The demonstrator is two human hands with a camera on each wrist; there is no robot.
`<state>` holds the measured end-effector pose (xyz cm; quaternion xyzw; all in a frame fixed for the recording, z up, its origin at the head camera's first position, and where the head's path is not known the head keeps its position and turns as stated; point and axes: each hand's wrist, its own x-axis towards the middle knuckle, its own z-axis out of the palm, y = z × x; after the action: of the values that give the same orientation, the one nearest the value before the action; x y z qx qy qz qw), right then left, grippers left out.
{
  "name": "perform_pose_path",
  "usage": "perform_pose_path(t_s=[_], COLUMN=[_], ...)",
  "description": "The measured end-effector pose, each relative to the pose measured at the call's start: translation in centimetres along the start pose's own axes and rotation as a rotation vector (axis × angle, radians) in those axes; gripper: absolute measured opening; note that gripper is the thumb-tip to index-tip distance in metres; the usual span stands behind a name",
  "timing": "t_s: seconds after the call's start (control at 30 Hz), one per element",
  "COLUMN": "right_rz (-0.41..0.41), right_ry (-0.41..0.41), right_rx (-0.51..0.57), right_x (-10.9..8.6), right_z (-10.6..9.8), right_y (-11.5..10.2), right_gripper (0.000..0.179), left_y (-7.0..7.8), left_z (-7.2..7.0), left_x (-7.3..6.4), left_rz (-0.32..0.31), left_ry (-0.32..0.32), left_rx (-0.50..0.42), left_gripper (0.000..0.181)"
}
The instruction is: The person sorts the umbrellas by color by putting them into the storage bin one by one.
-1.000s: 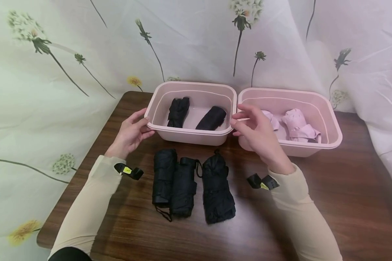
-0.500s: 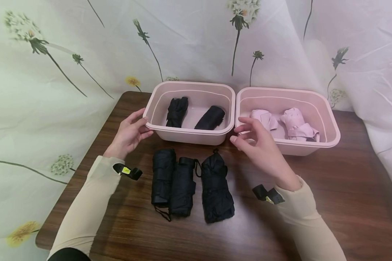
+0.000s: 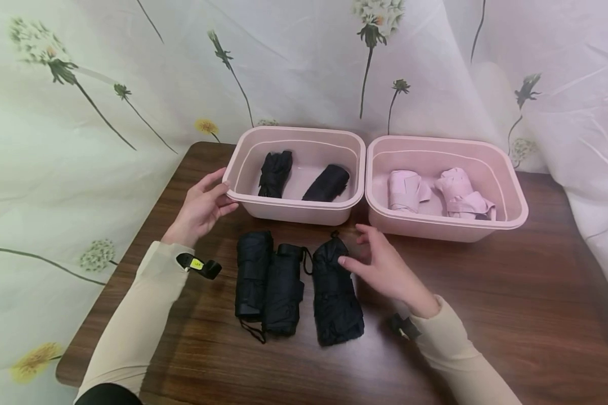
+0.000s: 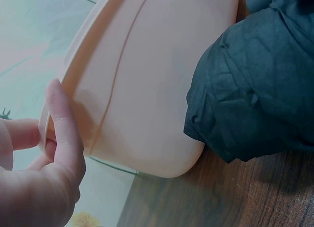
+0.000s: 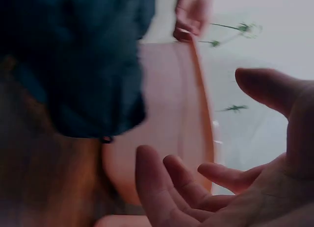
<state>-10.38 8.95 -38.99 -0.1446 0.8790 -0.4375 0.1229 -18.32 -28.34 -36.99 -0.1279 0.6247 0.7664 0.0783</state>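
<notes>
On wood tbl (image 3: 486,287) | 3 blk rolls (image 3: 282,295), 2 bins (image 3: 299,214) | floral backdrop (image 3: 299,62)

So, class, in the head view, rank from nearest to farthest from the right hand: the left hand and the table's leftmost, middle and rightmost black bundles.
1. Rightmost black bundle: just left of the right hand.
2. Middle black bundle: between the other two.
3. Leftmost black bundle: at the row's left end.
4. Left hand: holding the left tub.

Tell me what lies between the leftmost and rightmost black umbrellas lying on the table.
In the head view, the middle umbrella, a cord and a strip of bare table lie between them.
</notes>
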Motion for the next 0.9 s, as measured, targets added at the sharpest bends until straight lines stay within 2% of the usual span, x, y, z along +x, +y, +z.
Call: perform_pose_path(t_s=[0.23, 0.5, 0.8, 0.9], right_rz=[0.070, 0.109, 0.123, 0.139], right_ry=[-0.065, -0.093, -0.113, -0.131], right_rx=[-0.116, -0.244, -0.362, -0.372], right_x=[-0.5, -1.1, -1.3, -1.2], right_z=[2.7, 5.0, 5.5, 5.4], right_y=[0.6, 0.2, -0.1, -0.2], right_gripper=[0.093, 0.102, 0.098, 0.097], left_y=[0.0, 0.0, -0.1, -0.1], left_z=[-0.1, -0.1, -0.1, -0.1], left_x=[0.0, 0.0, 0.1, 0.1], left_rz=[-0.008, -0.009, -0.007, -0.004], left_ry=[0.008, 0.008, 0.010, 0.011], left_rx=[0.012, 0.012, -0.001, -0.005], left_gripper=[0.054, 0.054, 0.054, 0.054])
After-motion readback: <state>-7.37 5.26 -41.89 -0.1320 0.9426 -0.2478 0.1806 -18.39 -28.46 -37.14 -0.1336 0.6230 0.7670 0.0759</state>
